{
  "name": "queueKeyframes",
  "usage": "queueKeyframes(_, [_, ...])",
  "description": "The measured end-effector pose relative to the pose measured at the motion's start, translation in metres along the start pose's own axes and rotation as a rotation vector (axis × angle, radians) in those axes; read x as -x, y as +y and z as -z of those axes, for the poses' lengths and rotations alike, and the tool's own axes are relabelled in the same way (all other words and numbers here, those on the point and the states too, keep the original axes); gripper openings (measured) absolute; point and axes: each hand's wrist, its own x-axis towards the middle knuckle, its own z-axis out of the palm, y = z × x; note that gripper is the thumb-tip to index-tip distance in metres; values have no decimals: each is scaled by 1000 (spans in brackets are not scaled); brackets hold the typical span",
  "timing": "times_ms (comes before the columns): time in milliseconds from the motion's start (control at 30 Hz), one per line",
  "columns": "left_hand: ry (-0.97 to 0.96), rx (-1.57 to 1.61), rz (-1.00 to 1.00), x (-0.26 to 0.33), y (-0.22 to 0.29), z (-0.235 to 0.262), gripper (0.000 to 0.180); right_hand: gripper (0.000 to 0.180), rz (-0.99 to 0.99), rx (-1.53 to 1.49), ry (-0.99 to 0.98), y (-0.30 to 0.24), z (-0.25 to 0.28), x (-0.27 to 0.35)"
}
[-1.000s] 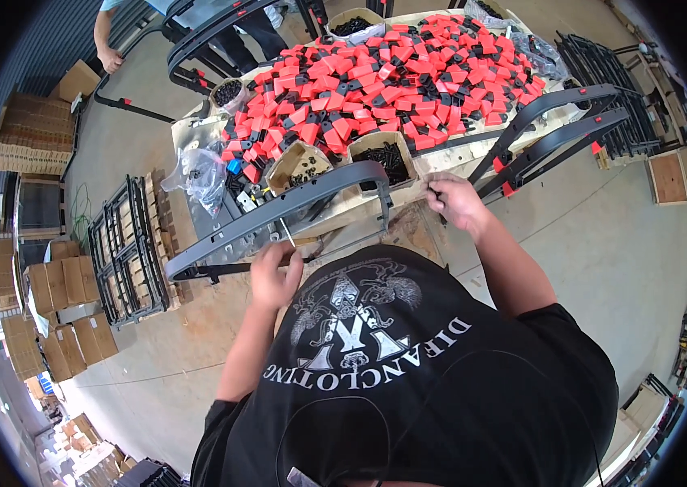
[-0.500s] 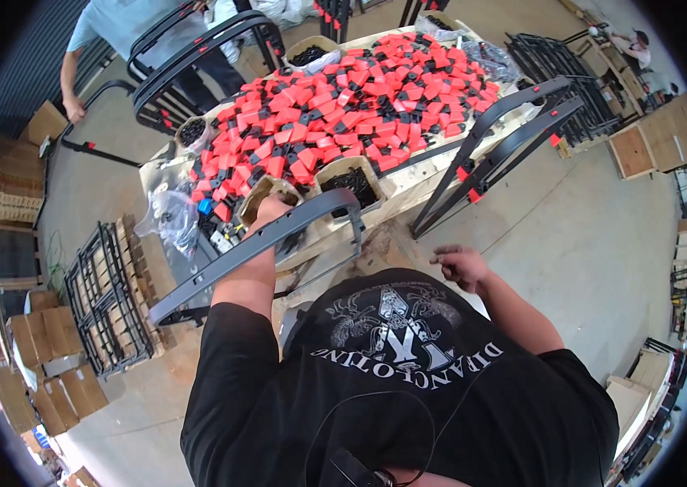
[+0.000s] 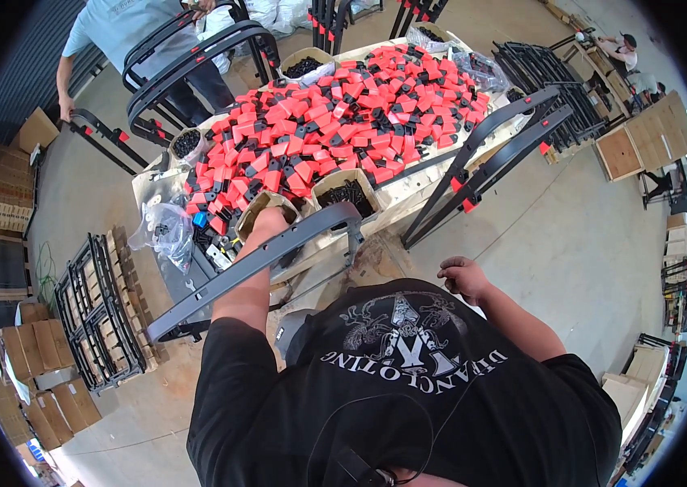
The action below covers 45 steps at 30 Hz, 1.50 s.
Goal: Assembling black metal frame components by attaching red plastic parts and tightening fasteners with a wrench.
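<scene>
My left hand (image 3: 272,217) reaches down into a small open cardboard box (image 3: 251,213) at the near edge of the table, its fingers hidden inside. A black curved metal frame (image 3: 266,256) stands in front of me, crossing over my left forearm. My right hand (image 3: 463,277) hangs in the air to the right of the frame, fingers curled in; whatever they hold, if anything, is too small to make out. Just right of the left hand's box, another box (image 3: 376,195) holds dark bolts. Behind both boxes lies a big heap of red and black plastic pieces (image 3: 343,114).
Two black frames (image 3: 481,158) lean on the table's right end. A clear plastic bag (image 3: 166,231) and a wrench (image 3: 190,286) lie at the left. Across the table a person (image 3: 136,40) in a light shirt grips another frame (image 3: 104,130). Stacked frames (image 3: 100,308) rest on a pallet.
My left hand has gone deeper into the cardboard box. My right hand has drawn slightly down, its fingers more curled. The person opposite has raised the frame at the left.
</scene>
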Motion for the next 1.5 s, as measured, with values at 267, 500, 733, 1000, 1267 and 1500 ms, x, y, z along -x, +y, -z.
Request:
queueKeyframes(267, [51,-107,-60,3,4,1,34,24,16,42,-2,2,-5,-11])
queueKeyframes(500, [119,-33,36,7,7,-1,34,23,38,87,9,5,-2,-9])
queueKeyframes(733, [324,273,-77,25,-19,4,26,23,24,14,32,17,1,-6])
queueKeyframes(1000, [-72,1838,156,55,-22,27,20,11,-67,-236,-92,1,-37,-8])
queueKeyframes(1267, [-95,1229,75,146,37,-4,17,26,-166,-143,-522,15,-142,-50])
queueKeyframes(1500, [-53,835,-344,250,90,10,43,33,-218,-474,-771,6,-236,-42])
